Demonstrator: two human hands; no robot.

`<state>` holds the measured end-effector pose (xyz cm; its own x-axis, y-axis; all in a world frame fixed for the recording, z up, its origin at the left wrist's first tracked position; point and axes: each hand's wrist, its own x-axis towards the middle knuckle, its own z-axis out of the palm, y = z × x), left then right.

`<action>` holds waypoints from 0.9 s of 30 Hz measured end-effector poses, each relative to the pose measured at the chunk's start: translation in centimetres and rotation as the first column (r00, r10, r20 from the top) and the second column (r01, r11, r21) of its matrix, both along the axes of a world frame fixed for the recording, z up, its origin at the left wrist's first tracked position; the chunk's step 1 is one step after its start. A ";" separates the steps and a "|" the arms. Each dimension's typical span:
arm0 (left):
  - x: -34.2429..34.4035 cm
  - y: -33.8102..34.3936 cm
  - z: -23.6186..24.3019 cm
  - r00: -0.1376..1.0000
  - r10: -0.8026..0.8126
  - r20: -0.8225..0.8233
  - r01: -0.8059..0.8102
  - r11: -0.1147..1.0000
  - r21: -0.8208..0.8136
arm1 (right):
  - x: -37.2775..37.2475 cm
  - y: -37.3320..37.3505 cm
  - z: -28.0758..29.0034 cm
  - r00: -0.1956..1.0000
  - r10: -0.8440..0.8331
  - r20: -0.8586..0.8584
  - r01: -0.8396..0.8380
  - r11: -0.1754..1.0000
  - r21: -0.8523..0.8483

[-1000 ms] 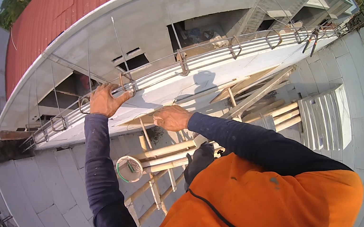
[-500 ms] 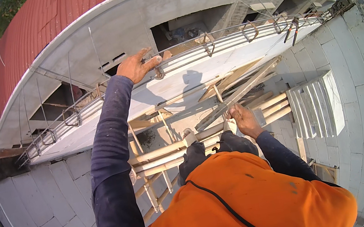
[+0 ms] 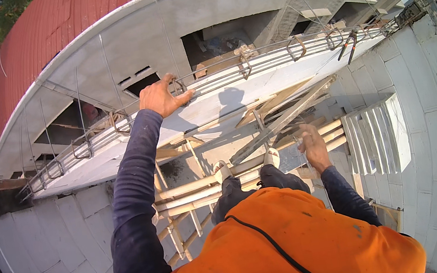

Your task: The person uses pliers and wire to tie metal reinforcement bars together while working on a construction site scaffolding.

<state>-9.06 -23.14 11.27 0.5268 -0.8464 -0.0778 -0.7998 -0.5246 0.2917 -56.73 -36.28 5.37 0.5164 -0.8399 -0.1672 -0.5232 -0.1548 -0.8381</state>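
My left hand is on the rebar cage along the white wall top, its thumb and fingers around a bent steel stirrup. Long steel bars run through that stirrup and the others beside it. Above the bamboo poles, my right hand is held in the air with its fingers curled. Something thin may be in its fingers, but it is too fine to make out. Pliers with orange and black handles hang on the bars farther right.
My feet stand on bamboo poles. A wooden plank slants up from them to the wall. White blocks are stacked on the right. Thin upright wires rise from the cage, before a red-roofed building.
My right hand has shifted right, away from the slanting plank, and is lifted with curled fingers. My left hand stays at the bars, its thumb now lower, around the stirrup.
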 end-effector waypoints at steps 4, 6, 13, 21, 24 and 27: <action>0.1 -0.1 -0.5 0.999 -0.019 0.049 0.020 1.000 -0.007 | -0.1 -0.4 -0.4 0.997 -0.013 0.074 0.007 0.997 0.077; 0.0 -0.5 -0.2 0.999 -0.022 0.046 0.021 1.000 0.008 | -0.6 -0.5 -0.7 0.994 -0.028 0.101 0.017 0.994 0.112; -0.1 0.2 -0.3 0.999 0.011 0.036 -0.011 1.000 0.010 | -1.5 -1.2 0.8 0.996 -0.090 0.019 0.084 0.977 0.193; 0.3 0.9 0.0 0.999 -0.002 0.032 0.001 0.999 0.043 | -8.0 -4.0 -5.4 0.989 -0.142 0.041 0.123 0.945 0.302; 0.2 0.5 0.7 0.996 -0.009 0.092 -0.002 0.993 0.114 | -11.8 -5.2 -8.0 0.989 -0.116 0.087 0.085 0.951 0.297; -1.8 -3.0 0.6 0.963 -0.022 0.267 0.026 1.000 -0.011 | -18.6 -9.1 -14.0 0.982 -0.164 -0.091 0.166 0.986 0.007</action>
<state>-10.83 -26.17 11.87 0.5059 -0.8593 0.0756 -0.8623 -0.5012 0.0730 -75.30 -45.39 -8.68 0.3532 -0.9094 -0.2198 -0.6140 -0.0481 -0.7879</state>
